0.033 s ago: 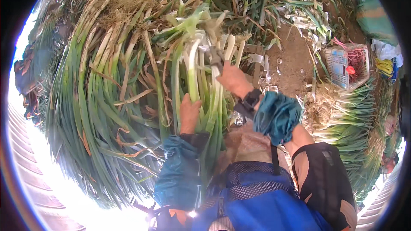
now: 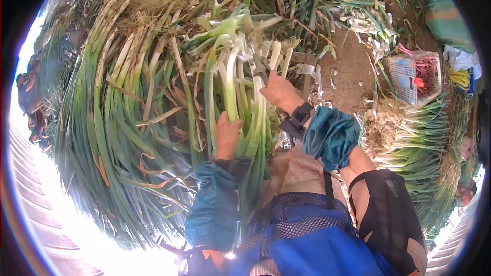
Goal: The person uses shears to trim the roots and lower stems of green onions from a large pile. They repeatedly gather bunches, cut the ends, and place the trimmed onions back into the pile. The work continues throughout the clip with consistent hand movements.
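Observation:
My left hand (image 2: 226,135) is closed around a bunch of green onions (image 2: 240,92) with long white stalks, held upright in front of me. My right hand (image 2: 276,92) is at the right side of the same bunch, near its top, and grips a small dark tool (image 2: 260,66) pressed against the stalks. I cannot tell what kind of tool it is. Teal sleeve covers (image 2: 330,135) wrap both forearms, and a dark strap (image 2: 296,120) circles my right wrist.
A big heap of untrimmed green onions (image 2: 117,122) fills the left side. Trimmed onions (image 2: 414,145) lie stacked at the right. A white plastic basket (image 2: 414,76) stands on bare dirt (image 2: 348,66) strewn with peelings. Bags (image 2: 445,15) sit at the top right.

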Motion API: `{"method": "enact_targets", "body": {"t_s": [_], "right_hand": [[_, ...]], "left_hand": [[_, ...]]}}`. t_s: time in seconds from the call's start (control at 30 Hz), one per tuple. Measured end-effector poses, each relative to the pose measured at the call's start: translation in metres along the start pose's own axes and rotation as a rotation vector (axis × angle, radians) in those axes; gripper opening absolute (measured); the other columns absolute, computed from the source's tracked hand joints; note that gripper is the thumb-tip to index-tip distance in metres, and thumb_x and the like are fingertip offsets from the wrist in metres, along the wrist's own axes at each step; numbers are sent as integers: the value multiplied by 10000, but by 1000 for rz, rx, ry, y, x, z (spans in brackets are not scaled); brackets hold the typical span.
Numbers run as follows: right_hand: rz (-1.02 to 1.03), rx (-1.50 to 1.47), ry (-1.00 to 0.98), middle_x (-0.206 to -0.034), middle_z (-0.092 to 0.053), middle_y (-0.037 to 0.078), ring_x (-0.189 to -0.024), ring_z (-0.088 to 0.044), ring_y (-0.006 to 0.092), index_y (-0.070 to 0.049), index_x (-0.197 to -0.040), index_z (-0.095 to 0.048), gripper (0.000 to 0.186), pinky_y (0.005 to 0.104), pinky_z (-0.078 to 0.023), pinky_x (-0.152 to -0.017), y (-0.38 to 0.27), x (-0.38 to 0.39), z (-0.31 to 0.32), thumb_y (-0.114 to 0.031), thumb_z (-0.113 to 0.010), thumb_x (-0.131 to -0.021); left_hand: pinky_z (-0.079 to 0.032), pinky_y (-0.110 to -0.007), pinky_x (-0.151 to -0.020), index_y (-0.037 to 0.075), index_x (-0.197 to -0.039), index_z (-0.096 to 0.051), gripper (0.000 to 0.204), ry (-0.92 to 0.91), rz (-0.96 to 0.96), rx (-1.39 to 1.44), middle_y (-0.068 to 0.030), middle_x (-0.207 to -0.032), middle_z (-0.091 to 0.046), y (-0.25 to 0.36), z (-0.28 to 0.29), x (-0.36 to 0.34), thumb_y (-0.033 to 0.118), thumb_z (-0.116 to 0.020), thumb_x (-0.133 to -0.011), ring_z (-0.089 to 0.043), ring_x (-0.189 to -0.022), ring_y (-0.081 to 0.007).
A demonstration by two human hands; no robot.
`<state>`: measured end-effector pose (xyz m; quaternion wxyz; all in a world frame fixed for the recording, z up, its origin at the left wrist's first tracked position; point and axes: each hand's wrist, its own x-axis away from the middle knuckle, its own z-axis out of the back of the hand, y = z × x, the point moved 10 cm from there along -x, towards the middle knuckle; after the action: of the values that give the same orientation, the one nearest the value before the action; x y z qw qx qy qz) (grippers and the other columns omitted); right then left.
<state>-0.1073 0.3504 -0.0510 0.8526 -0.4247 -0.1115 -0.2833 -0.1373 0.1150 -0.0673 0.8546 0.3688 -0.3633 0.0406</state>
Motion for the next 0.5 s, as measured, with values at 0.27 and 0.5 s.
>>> {"method": "enact_targets", "body": {"t_s": [0.27,0.5], "right_hand": [[-57,-60,-359,-757,-613,265,-741,-620,445,99,-981,-432,379,484,-515,-656,20,48,-31,-185,-596,-793],[72,-62,-36,-792,-606,283,-771,-605,469,75,-939,-476,330,491,-497,-688,19,-16,-15,-186,-598,-779]], "left_hand": [[-473,-360,-682,-29,-960,-565,267,103,-117,-248,-173,-785,-619,1,-28,10,67,-631,-720,-589,-718,-272],[-471,-395,-724,-31,-990,-558,309,138,-169,-171,-231,-832,-609,-4,-40,12,56,-624,-702,-596,-767,-347]]}}
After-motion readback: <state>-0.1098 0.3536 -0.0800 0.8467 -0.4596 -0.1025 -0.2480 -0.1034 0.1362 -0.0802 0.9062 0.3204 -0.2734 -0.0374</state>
